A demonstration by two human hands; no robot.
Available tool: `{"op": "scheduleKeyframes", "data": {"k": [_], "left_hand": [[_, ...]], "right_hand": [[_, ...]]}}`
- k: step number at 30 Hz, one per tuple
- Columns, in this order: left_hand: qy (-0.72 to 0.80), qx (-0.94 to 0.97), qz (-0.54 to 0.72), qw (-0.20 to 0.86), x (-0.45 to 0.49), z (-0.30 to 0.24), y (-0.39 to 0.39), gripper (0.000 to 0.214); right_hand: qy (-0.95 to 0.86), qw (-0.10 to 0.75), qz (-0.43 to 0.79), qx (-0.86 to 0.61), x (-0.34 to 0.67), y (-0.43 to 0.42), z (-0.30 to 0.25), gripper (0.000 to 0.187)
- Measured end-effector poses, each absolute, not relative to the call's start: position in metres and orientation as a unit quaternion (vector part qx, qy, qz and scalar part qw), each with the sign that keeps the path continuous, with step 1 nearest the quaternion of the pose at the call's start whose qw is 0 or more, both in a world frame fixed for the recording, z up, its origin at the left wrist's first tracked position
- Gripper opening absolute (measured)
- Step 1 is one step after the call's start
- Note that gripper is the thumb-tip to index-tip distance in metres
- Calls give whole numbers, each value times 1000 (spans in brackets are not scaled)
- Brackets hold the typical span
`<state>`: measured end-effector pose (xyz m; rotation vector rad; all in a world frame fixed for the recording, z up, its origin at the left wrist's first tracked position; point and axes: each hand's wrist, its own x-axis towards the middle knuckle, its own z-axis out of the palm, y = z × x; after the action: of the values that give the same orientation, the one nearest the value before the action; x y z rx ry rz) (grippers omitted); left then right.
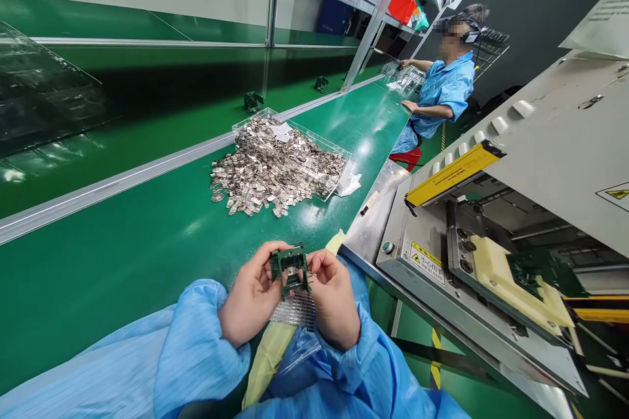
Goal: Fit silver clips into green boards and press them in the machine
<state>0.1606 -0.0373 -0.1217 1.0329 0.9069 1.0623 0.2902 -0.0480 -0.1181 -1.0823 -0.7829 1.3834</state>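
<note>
gripping a small square green frame board (289,270) with the left hand (250,296) and right hand (334,300), both closed on it, above the long green counter (98,281), away from a heap of small silver metal pieces (275,167).

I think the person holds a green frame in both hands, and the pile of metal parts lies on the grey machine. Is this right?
No: the pile of metal parts lies on the green workbench, as the head view shows. The left hand and right hand do hold the green frame.
</note>
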Motion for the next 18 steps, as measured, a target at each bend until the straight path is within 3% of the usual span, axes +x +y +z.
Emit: {"op": "scheduleKeyframes", "data": {"k": [13, 18], "left_hand": [[414, 497, 425, 633, 159, -122, -46, 31], [402, 516, 391, 647, 157, -121, -48, 40]], "right_hand": [[-329, 586, 572, -471, 289, -63, -117, 36], [-375, 565, 553, -484, 322, -72, -109, 24]]}}
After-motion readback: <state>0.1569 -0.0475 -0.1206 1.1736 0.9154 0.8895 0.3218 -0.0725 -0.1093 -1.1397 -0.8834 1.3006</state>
